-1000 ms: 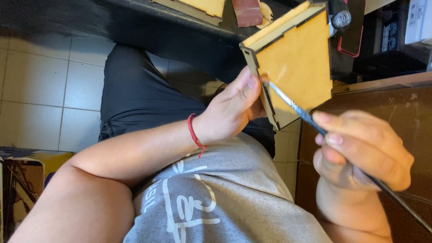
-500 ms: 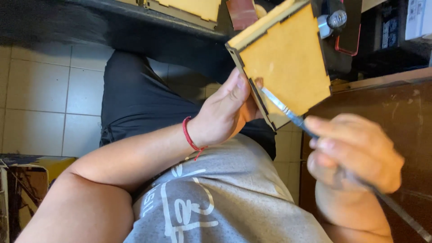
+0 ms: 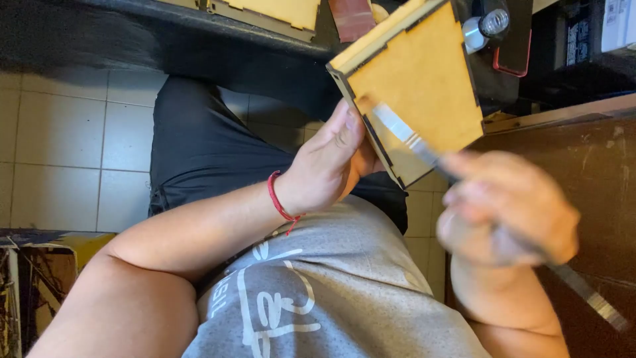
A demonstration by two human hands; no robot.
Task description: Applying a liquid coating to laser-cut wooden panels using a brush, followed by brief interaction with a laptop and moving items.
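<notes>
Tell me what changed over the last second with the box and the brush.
The right hand drew the brush tip up the wooden box face, toward the left hand; it is motion-blurred. The box tilted slightly. The left hand kept its grip on the box edge; nothing was let go.

Pale square tiles cover the floor [image 3: 59, 146], with thin grey grout lines and even, soft light on them. A dark worktop [image 3: 199, 23] runs along the top edge, casting shade beneath. At the right stands a scuffed brown wooden surface [image 3: 589, 172], perhaps a cabinet side. Dim shelving [image 3: 583, 46] sits behind it.
</notes>
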